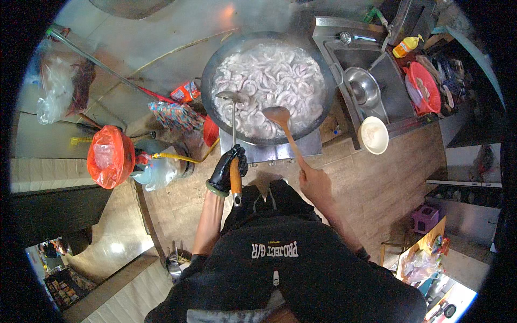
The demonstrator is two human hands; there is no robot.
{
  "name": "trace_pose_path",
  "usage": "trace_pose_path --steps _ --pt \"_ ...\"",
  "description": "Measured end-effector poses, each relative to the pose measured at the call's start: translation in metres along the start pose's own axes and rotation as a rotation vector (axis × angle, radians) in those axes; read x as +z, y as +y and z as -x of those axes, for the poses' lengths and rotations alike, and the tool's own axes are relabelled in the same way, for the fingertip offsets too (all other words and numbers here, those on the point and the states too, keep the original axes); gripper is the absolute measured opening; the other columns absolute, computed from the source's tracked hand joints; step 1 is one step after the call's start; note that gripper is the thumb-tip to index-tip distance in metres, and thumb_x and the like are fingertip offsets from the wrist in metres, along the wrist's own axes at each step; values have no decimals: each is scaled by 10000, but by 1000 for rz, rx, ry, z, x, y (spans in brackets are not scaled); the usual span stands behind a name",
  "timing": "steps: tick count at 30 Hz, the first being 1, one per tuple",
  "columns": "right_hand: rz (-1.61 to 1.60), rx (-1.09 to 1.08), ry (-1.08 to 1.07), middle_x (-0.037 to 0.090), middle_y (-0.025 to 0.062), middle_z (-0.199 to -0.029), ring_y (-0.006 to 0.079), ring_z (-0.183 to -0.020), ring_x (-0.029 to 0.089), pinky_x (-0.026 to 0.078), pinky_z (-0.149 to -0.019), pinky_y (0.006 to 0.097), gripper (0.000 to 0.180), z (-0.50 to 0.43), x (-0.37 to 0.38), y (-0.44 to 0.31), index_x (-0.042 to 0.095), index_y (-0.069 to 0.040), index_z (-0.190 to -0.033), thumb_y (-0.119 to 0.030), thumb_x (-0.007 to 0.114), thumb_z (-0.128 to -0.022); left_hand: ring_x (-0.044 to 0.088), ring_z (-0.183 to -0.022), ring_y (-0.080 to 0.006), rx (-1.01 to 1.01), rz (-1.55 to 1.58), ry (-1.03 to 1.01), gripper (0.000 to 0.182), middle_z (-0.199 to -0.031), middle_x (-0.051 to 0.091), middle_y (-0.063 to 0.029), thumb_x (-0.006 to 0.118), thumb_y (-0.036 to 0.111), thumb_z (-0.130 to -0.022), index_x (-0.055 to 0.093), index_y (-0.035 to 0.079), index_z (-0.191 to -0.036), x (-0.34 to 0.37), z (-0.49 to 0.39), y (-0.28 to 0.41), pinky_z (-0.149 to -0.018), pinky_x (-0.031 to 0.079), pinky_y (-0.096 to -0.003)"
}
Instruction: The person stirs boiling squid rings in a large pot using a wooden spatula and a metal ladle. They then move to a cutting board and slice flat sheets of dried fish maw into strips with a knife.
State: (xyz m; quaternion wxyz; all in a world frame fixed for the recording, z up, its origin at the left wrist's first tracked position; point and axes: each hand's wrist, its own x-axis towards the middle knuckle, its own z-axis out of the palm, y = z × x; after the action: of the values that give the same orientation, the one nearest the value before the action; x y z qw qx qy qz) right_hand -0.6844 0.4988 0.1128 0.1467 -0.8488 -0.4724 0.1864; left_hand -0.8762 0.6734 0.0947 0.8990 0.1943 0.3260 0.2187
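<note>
My left hand [229,169], in a black glove, is closed around the wooden handle of a metal ladle [234,121]. The ladle's bowl rests over the left part of a large dark wok [209,80]. My bare right hand [314,179] grips a wooden spatula [293,141], its blade on the food near the wok's front. Pale, curled pieces of meat or seafood [278,80] fill the wok in cloudy, steaming liquid. The wok sits on a metal stove [270,153].
Right of the wok stands a metal sink [383,64] with a steel bowl [361,87] and a cream bowl [373,135] at its front edge. A red-lined bucket [111,157], gas cylinder [183,165] and yellow hose [177,157] are at the left.
</note>
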Motion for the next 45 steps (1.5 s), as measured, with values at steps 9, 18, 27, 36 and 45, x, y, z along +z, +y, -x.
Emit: trace_pose_path --steps 9,18,27,36,45 --pt "-138 -142 173 625 191 -783 390 -642 594 483 -574 464 262 -46 49 -9 603 -28 -1042 -134 571 -804 497 -587 -138 1 -105 -143 194 -714 513 -14 494 271 -908 547 85 -924 6 -18 -9 -522 431 -274" --pt "-874 64 599 608 63 -811 131 -598 556 454 -507 267 281 -56 11 31 565 -37 -1142 -88 510 -872 570 -766 -181 70 -151 -175 220 -896 582 -43 530 207 -892 548 55 -1049 20 -46 -29 -729 495 -336" --pt "-2339 -365 617 497 13 -707 96 -526 426 403 -486 211 47 -116 -66 83 538 -64 -878 -102 509 -884 585 -784 -158 142 -285 -380 236 -890 596 -54 524 210 -901 553 28 -1048 64 -57 -12 -724 488 -283" --pt "-116 -644 189 489 83 -826 241 -755 601 498 -544 351 433 -3 -78 -45 563 -206 -1174 -119 568 -750 546 -724 -166 430 -973 -391 310 -812 583 -68 545 103 -837 543 15 -1135 48 -95 -40 -663 459 -296" --pt "-305 -549 582 545 68 -659 192 -517 568 462 -451 331 283 -17 -60 -26 584 -105 -1076 -186 592 -805 547 -727 -113 74 -535 -358 316 -814 579 -21 466 293 -927 584 9 -1001 114 -68 -36 -698 455 -238"
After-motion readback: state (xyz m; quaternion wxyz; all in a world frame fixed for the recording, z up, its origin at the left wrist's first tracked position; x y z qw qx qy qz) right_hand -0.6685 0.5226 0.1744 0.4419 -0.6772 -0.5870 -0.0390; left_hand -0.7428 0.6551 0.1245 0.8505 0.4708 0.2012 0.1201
